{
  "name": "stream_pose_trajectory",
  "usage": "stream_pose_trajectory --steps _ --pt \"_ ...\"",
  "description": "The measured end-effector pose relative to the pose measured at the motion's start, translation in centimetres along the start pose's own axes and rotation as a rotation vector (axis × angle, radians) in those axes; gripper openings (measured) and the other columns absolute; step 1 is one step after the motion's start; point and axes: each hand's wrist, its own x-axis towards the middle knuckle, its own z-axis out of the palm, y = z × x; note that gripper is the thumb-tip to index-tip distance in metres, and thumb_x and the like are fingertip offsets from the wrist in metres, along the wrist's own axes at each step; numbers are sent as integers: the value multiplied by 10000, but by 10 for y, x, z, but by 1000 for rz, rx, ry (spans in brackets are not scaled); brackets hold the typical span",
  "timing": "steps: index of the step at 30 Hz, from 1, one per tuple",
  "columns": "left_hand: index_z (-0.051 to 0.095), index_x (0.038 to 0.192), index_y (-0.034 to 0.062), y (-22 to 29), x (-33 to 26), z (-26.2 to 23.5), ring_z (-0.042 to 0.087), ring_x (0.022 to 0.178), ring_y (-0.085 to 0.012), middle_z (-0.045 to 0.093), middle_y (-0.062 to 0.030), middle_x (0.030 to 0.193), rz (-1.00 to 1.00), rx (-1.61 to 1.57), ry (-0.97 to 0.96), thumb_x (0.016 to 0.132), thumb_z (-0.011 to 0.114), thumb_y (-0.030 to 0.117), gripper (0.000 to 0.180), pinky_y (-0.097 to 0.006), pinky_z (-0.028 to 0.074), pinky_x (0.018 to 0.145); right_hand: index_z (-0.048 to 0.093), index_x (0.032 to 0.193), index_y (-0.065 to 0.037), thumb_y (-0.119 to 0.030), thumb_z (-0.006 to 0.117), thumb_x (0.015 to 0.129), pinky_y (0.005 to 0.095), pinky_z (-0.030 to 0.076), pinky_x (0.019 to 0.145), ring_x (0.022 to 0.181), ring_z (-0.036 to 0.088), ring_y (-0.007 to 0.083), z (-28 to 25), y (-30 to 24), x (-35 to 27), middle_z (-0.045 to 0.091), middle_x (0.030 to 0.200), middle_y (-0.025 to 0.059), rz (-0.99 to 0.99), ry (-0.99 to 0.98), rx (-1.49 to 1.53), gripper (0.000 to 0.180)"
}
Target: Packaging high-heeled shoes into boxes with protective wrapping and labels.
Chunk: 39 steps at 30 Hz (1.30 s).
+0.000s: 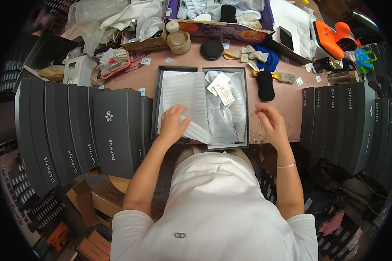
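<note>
An open dark grey shoebox lies before me in two halves. The right half point(247, 108) holds white tissue wrapping point(220, 126) with white paper hang tags point(224, 93) on top. Across the left half point(156, 111) spreads a ribbed white foam sheet point(185, 93), whose lower corner folds over toward the tissue. My left hand point(173, 125) rests on this sheet near its left edge, thumb and fingers apart. To the right of the box, my right hand point(272, 124) hovers with loosely bent fingers apart and nothing visible in them.
Dark grey shoeboxes stand in rows at left point(117, 130) and right point(339, 122). Behind the box are a round black lid point(212, 49), a black sponge point(265, 86), a brush point(285, 77), a glass jar point(178, 42), a phone point(286, 38) and an orange scanner point(329, 40).
</note>
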Motion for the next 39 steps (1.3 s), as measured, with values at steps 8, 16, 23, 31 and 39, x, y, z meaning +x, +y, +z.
stream_pose_trajectory --steps 8,16,23,31,39 --pt "666 970 65 -15 -65 35 564 1008 -283 616 -112 910 166 394 -401 829 656 171 177 -542 300 1043 595 1110 -6 -8 595 826 330 502 777 894 623 254 29 16 -23 613 1001 155 90 -85 -143 283" --pt "632 1071 -14 39 -27 -20 623 837 -256 645 -128 956 37 -181 -214 871 646 187 284 -326 497 778 344 1437 -200 12 592 767 539 303 1060 1340 307 426 111 25 96 323 1450 217 -372 -234 -998 746" --pt "602 1155 -24 51 -23 -3 576 859 -95 632 -57 972 -193 -661 -260 925 617 169 301 -237 486 791 469 1334 -174 21 569 751 487 368 1026 1277 388 418 103 59 94 380 1402 227 -444 -176 -910 623" --pt "449 1351 36 44 -20 9 531 1144 -206 554 -135 1225 -307 -1135 -241 944 557 418 568 -331 430 975 545 1217 -91 150 494 702 381 460 940 1134 518 384 67 25 81 413 1370 220 -256 -115 -431 571" --pt "404 1347 139 49 20 48 448 1198 -267 462 -102 1267 -522 -2084 -306 884 508 610 669 -469 441 931 480 1316 -62 -151 682 771 455 366 1043 1255 412 441 97 -57 29 333 1426 265 -422 -343 -322 589"
